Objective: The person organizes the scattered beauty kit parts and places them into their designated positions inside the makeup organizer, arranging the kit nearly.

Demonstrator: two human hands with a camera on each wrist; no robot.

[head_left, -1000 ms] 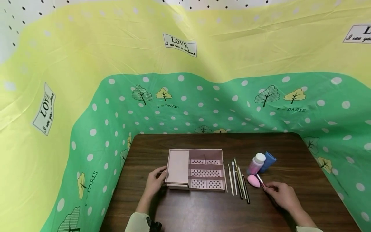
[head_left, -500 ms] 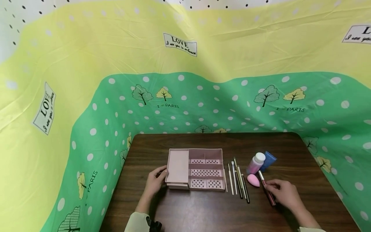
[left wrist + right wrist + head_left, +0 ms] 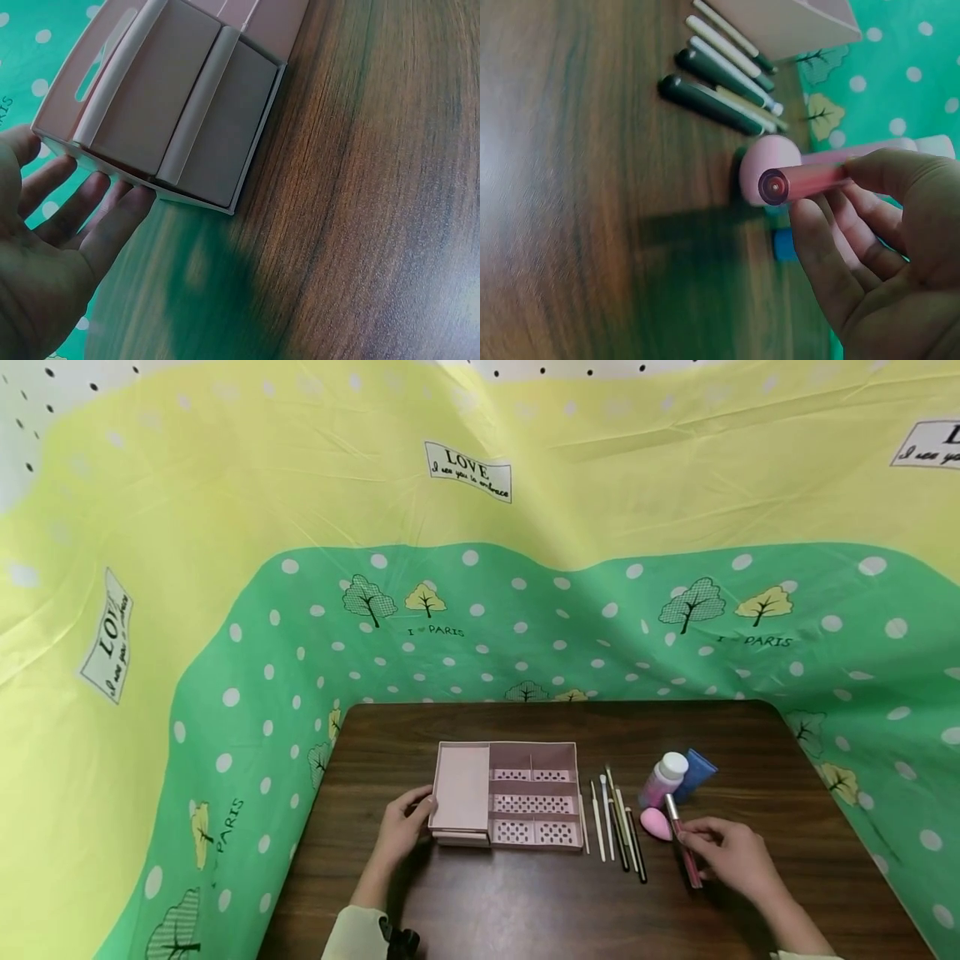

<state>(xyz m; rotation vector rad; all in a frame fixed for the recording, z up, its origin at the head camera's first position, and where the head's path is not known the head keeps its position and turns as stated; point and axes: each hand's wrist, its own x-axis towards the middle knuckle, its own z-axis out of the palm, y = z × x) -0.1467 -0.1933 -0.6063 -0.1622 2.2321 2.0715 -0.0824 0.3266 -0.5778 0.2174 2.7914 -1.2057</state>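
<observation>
My right hand (image 3: 731, 857) pinches a lip gloss tube (image 3: 682, 843), red at the near end with a silvery end pointing away, between thumb and fingertips. In the right wrist view the round red end of the tube (image 3: 778, 187) faces the camera. Just left of the tube sits a pink makeup sponge (image 3: 656, 824). My left hand (image 3: 401, 828) touches the left side of a pink organizer box (image 3: 461, 789). In the left wrist view its extended fingers (image 3: 112, 225) lie along the box's outer edge, beside two closed drawers (image 3: 161, 97).
Several makeup brushes (image 3: 617, 831) lie side by side right of the box. Behind the sponge are a pink bottle (image 3: 658, 787) with a white cap and a blue tube (image 3: 696, 775). A patterned curtain (image 3: 525, 635) encloses the dark wooden table (image 3: 510, 902).
The lip gloss, first low between fingers and sponge, has come up into my right hand's pinch and shifted slightly left and away. My left hand stays at the box.
</observation>
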